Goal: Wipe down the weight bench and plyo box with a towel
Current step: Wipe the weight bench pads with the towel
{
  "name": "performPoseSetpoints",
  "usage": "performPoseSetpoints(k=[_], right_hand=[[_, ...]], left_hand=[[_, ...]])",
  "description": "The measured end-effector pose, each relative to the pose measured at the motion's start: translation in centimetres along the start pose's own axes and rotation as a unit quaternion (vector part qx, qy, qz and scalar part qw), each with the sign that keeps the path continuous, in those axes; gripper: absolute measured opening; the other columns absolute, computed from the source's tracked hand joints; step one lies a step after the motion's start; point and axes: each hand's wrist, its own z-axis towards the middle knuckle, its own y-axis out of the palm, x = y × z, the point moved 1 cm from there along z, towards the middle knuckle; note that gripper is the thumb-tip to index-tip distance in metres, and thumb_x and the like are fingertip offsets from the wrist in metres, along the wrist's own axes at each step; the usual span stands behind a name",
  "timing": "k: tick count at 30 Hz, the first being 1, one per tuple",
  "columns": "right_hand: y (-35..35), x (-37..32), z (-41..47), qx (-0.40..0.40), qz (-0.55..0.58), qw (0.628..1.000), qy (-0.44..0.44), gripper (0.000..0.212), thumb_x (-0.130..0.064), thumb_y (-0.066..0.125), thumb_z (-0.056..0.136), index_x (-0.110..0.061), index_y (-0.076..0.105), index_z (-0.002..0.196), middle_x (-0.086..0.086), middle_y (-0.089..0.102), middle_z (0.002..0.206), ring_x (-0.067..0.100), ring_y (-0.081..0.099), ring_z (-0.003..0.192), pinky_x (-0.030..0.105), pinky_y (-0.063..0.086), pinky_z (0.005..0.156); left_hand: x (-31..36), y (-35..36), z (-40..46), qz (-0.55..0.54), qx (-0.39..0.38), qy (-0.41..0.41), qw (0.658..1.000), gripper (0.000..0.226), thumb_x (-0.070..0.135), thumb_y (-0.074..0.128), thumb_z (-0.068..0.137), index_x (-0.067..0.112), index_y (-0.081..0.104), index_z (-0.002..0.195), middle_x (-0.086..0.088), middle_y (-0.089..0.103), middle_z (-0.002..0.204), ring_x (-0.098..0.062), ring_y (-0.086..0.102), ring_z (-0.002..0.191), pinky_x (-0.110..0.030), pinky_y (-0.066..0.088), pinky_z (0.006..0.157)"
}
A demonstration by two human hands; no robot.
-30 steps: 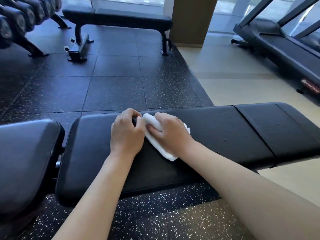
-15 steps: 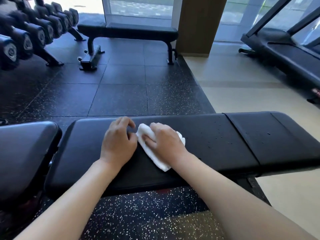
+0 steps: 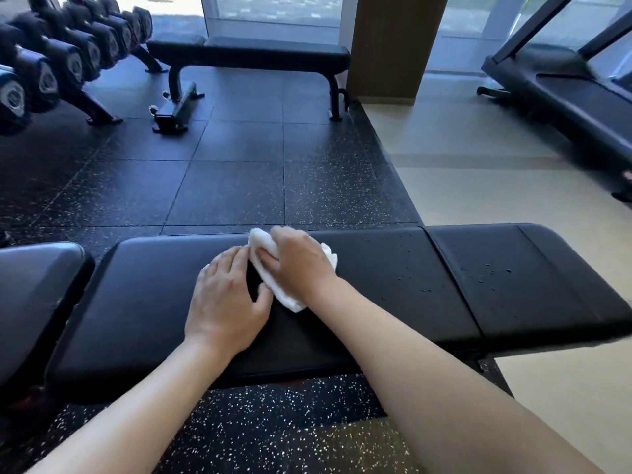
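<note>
Left hand (image 3: 227, 304) centre frame, fingers spread flat on weight bench (image 3: 393, 285) pad, fingertips touching towel (image 3: 290, 268) edge. Right hand (image 3: 301, 261) just right, fingers curled over bunched white towel, pressing it on pad. Bench long axis runs left-right across frame. Water droplets (image 3: 478, 268) right of towel, unwiped; right hand nearer. Plyo box not in view.

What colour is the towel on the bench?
White, clearest in the head view: the towel.
</note>
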Motion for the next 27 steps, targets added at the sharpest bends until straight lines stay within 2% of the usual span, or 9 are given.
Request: performPoseSetpoints(k=[2, 4, 7, 10, 14, 17, 20, 25, 27], right_hand=[[-0.1, 0.5, 1.3, -0.023, 0.011, 1.000, -0.008, 0.031, -0.050, 0.053, 0.100, -0.025, 0.044, 0.085, 0.002, 0.063, 0.098, 0.028, 0.061, 0.102, 0.038, 0.037, 0.078], [-0.4, 1.1, 1.2, -0.025, 0.008, 1.000, -0.014, 0.030, -0.047, 0.057, 0.101, -0.022, 0.047, 0.088, 0.004, 0.064, 0.100, 0.029, 0.060, 0.103, 0.032, 0.028, 0.076], [-0.5, 2.3, -3.0, 0.030, -0.001, 0.999, -0.041, 0.030, -0.041, 0.061, 0.101, -0.016, 0.052, 0.087, 0.006, 0.064, 0.092, 0.029, 0.059, 0.091, 0.029, 0.016, 0.068], [-0.7, 3.6, -9.3, 0.089, -0.003, 0.991, -0.097, 0.033, -0.040, 0.062, 0.100, -0.021, 0.044, 0.080, 0.001, 0.055, 0.077, 0.023, 0.050, 0.072, 0.030, 0.026, 0.065], [0.2, 2.7, -10.7, 0.116, -0.027, 0.988, -0.097, 0.035, -0.042, 0.052, 0.101, -0.018, 0.047, 0.077, 0.000, 0.053, 0.072, 0.022, 0.048, 0.068, 0.035, 0.040, 0.062], [0.5, 1.9, -9.8, 0.124, -0.033, 0.988, -0.081, 0.032, -0.040, 0.057, 0.098, -0.019, 0.047, 0.076, -0.002, 0.053, 0.072, 0.021, 0.049, 0.068, 0.033, 0.039, 0.061], [0.1, 2.7, -10.4, 0.146, -0.037, 0.985, -0.085, 0.034, -0.042, 0.056, 0.097, -0.020, 0.044, 0.073, -0.003, 0.052, 0.069, 0.020, 0.048, 0.065, 0.028, 0.030, 0.061], [-2.4, 6.7, -13.4, 0.167, -0.070, 0.982, -0.050, 0.034, -0.039, 0.065, 0.092, -0.021, 0.047, 0.069, -0.003, 0.053, 0.068, 0.021, 0.052, 0.064, 0.030, 0.030, 0.058], [-4.3, 9.5, -14.8, 0.168, -0.081, 0.982, -0.013, 0.034, -0.043, 0.061, 0.093, -0.022, 0.049, 0.070, -0.003, 0.055, 0.069, 0.022, 0.054, 0.066, 0.032, 0.033, 0.058]], left_hand=[[0.2, -0.1, 0.1, 0.005, -0.009, -0.003, 1.000, 0.080, 0.050, 0.045, 0.086, 0.009, 0.047, 0.155, -0.009, 0.051, 0.157, -0.027, 0.043, 0.149, -0.047, 0.030, 0.127], [0.4, -0.2, 0.0, 0.014, -0.012, -0.002, 1.000, 0.081, 0.052, 0.044, 0.086, 0.012, 0.047, 0.156, -0.008, 0.051, 0.158, -0.027, 0.042, 0.150, -0.047, 0.029, 0.127], [0.4, -0.2, -0.3, 0.020, -0.009, -0.001, 1.000, 0.078, 0.055, 0.042, 0.087, 0.016, 0.050, 0.155, -0.006, 0.052, 0.158, -0.026, 0.042, 0.150, -0.048, 0.029, 0.127], [0.3, 0.0, -0.2, 0.020, -0.002, 0.001, 1.000, 0.073, 0.053, 0.044, 0.087, 0.017, 0.056, 0.150, -0.006, 0.053, 0.157, -0.026, 0.042, 0.149, -0.050, 0.031, 0.125], [0.1, 0.3, -0.1, 0.017, 0.000, -0.001, 1.000, 0.064, 0.046, 0.051, 0.089, 0.017, 0.060, 0.145, -0.007, 0.054, 0.155, -0.027, 0.043, 0.148, -0.051, 0.031, 0.125], [0.3, 0.1, 0.1, 0.007, -0.004, -0.002, 1.000, 0.054, 0.035, 0.061, 0.094, 0.017, 0.060, 0.145, -0.007, 0.053, 0.156, -0.027, 0.042, 0.148, -0.051, 0.031, 0.125], [0.7, -0.2, 0.0, 0.004, -0.003, 0.014, 1.000, 0.057, 0.044, 0.052, 0.088, 0.021, 0.066, 0.138, -0.004, 0.058, 0.151, -0.027, 0.047, 0.145, -0.052, 0.034, 0.122], [1.3, -0.6, -0.6, -0.005, -0.038, 0.139, 0.990, 0.055, 0.047, 0.049, 0.087, 0.025, 0.072, 0.132, -0.001, 0.065, 0.143, -0.026, 0.057, 0.136, -0.049, 0.041, 0.117], [1.6, -0.5, -1.0, 0.007, -0.063, 0.163, 0.985, 0.057, 0.047, 0.046, 0.089, 0.027, 0.069, 0.137, -0.002, 0.062, 0.147, -0.028, 0.054, 0.140, -0.049, 0.040, 0.119]])
